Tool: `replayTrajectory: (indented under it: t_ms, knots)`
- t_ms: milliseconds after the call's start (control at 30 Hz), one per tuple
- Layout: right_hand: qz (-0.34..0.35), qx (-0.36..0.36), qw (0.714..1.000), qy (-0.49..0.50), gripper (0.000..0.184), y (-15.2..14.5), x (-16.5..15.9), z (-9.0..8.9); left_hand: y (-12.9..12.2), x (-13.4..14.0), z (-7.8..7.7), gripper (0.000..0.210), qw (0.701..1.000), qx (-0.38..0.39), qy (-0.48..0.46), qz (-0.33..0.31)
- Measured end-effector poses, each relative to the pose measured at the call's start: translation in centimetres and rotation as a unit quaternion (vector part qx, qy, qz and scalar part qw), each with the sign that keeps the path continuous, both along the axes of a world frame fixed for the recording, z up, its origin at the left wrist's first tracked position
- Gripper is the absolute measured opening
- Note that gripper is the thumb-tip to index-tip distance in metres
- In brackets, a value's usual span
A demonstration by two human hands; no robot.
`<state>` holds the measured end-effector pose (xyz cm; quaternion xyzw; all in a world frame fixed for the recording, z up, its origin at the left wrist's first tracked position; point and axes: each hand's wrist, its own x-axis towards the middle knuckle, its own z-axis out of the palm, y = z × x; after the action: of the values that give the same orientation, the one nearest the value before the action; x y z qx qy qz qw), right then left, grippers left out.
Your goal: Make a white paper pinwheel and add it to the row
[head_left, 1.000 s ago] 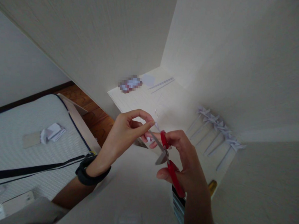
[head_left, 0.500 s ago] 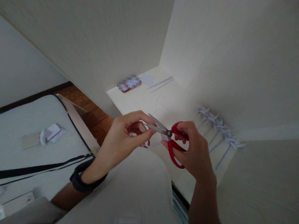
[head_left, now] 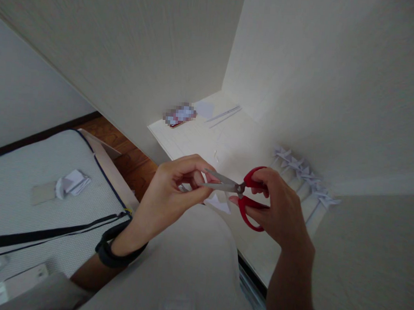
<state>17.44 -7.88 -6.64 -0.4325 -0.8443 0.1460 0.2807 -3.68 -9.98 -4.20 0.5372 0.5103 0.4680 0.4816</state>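
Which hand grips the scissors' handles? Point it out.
The right hand, on the red handles; the left hand, with a black wristband, is by the blades.

White mattress (head_left: 97, 186), black strap (head_left: 32, 238) lying across it, brown wooden floor (head_left: 135, 163), pale walls (head_left: 319, 63)

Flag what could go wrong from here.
The parted blades of the scissors, held in the right hand, sit at the fingertips of the left hand, so a slip might nick a finger. The folded paper pieces along the wall look close to the right hand; a sweep could disturb them.
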Motion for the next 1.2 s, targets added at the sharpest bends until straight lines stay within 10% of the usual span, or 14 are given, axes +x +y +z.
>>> replayTrajectory:
  t_ms: [1200]
  knots:
    - [-0.027,0.064,0.997,-0.014,0.025,-0.20,-0.12,0.14,-0.06,0.10,-0.08,0.013,0.999,0.009,-0.026,0.016]
